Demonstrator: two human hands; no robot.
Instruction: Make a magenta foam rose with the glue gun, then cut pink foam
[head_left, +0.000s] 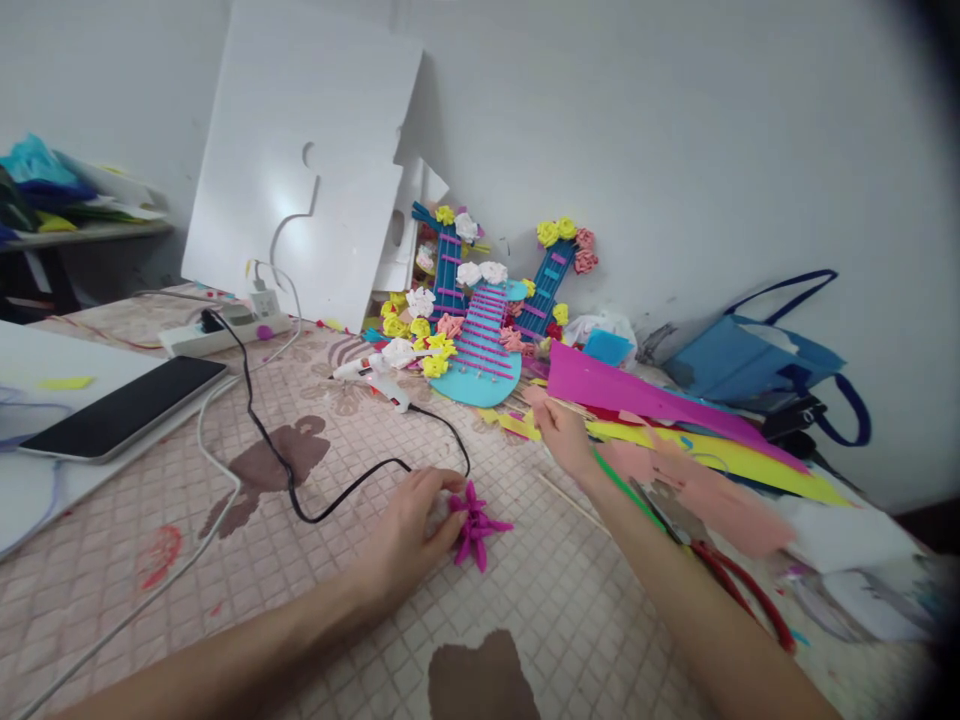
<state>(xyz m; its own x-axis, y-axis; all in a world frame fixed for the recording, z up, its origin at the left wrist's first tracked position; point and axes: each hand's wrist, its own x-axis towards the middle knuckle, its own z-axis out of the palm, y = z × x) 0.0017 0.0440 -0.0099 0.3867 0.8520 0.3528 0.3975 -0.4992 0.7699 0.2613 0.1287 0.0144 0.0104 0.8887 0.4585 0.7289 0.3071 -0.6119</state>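
In the head view, my left hand pinches a magenta paper flower with pointed petals, close above the patterned tabletop. Further forward and to the right is my right hand, its fingers closed near some yellow paper scraps; what they hold, if anything, is hidden. A thin wooden stick lies just below that hand. Between the hands and the wall rests a white glue gun with a black cord. Behind it stands a blue stick-and-paper craft trimmed with paper flowers.
A phone lies on a white board at left, near a power strip and loose cables. At right are magenta sheets, yellow and pink paper, red-handled pliers under my forearm, and a blue bag. White panels lean on the wall.
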